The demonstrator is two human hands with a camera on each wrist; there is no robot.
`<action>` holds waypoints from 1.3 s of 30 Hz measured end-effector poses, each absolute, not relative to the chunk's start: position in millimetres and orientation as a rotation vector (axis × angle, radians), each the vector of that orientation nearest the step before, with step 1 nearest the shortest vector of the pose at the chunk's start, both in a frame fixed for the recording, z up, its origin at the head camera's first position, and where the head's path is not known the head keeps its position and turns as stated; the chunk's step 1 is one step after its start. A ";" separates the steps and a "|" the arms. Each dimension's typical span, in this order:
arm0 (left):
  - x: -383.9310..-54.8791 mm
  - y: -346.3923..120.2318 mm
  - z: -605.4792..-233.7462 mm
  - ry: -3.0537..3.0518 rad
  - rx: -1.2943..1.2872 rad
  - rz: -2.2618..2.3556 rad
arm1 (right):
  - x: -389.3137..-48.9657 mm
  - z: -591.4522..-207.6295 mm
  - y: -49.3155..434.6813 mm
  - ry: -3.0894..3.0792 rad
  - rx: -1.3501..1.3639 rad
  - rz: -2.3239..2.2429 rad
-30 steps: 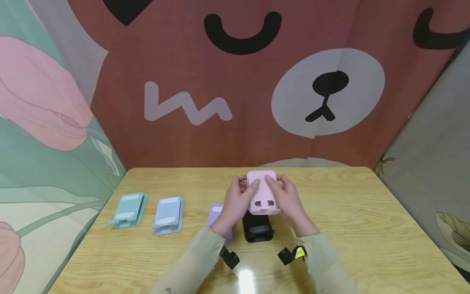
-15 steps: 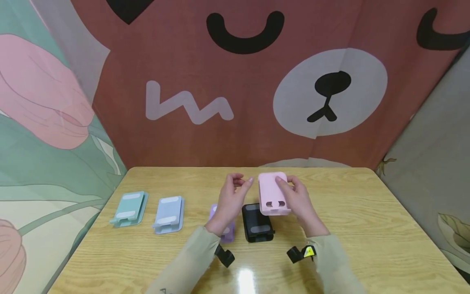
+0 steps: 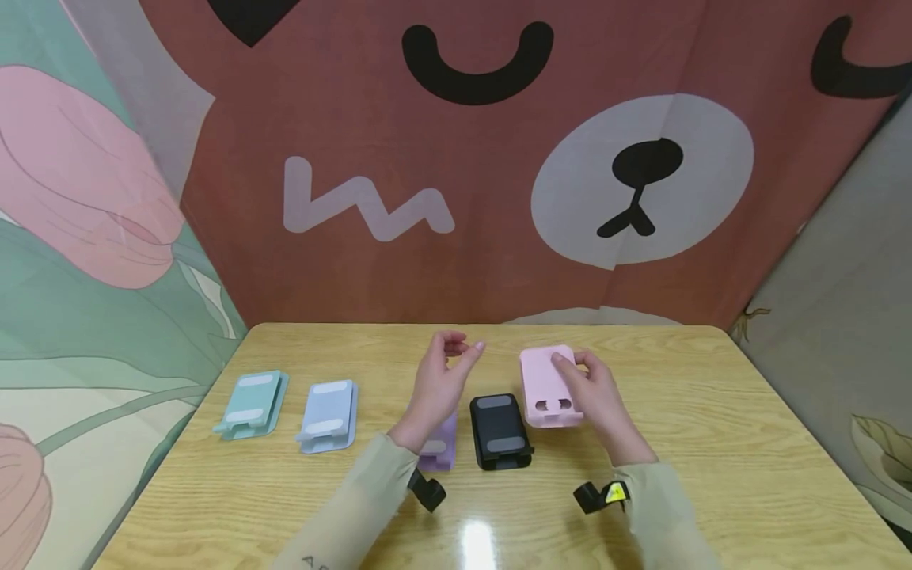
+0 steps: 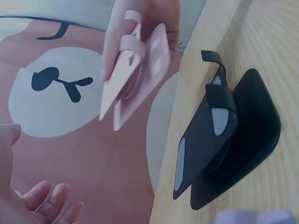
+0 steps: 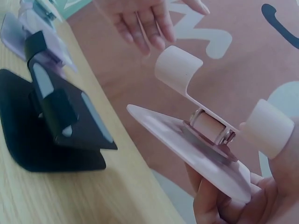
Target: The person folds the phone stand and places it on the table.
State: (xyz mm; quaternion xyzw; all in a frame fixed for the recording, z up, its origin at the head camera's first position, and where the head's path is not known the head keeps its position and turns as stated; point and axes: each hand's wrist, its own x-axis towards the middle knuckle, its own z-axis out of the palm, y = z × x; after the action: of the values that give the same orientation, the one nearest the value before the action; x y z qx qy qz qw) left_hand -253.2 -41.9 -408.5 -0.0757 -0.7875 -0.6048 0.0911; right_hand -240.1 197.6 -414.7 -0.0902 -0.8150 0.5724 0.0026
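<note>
A pink folding phone stand [image 3: 545, 388] is held above the table by my right hand [image 3: 594, 392], thumb on its front face and fingers behind. In the right wrist view the pink stand's hinge [image 5: 209, 126] shows between its base and upper plate. My left hand [image 3: 438, 388] hovers over a purple phone stand [image 3: 439, 447], holding nothing, its fingers loosely bent; it partly hides that stand. A black phone stand [image 3: 500, 431] lies on the table between the two hands, just left of the pink one.
Farther left on the wooden table [image 3: 677, 443] lie a blue phone stand [image 3: 328, 416] and a teal phone stand [image 3: 251, 404]. A printed cloth [image 3: 356, 269] with a bear face hangs behind the table's far edge.
My left hand has let go of the pink phone stand and drawn off to the left. My right hand has carried the stand rightward and slightly lower, uncovering the black stand.
</note>
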 end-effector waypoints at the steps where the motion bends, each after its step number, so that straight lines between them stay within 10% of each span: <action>1: -253.7 -42.9 -408.5 -2.340 -0.227 -1.790 | -240.0 -416.3 198.8 -2.566 -0.286 1.786; 39: -294.3 -77.5 -393.4 -2.697 -0.242 -1.292 | -236.2 -442.8 227.7 -3.026 -0.257 1.376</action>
State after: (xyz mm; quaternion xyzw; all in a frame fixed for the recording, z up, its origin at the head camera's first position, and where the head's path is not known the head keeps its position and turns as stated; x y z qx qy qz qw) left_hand -294.3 -77.5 -393.4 -0.0804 -0.8966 -0.4297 0.0706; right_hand -236.2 227.7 -442.8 -0.0768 -0.9034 0.4108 -0.0960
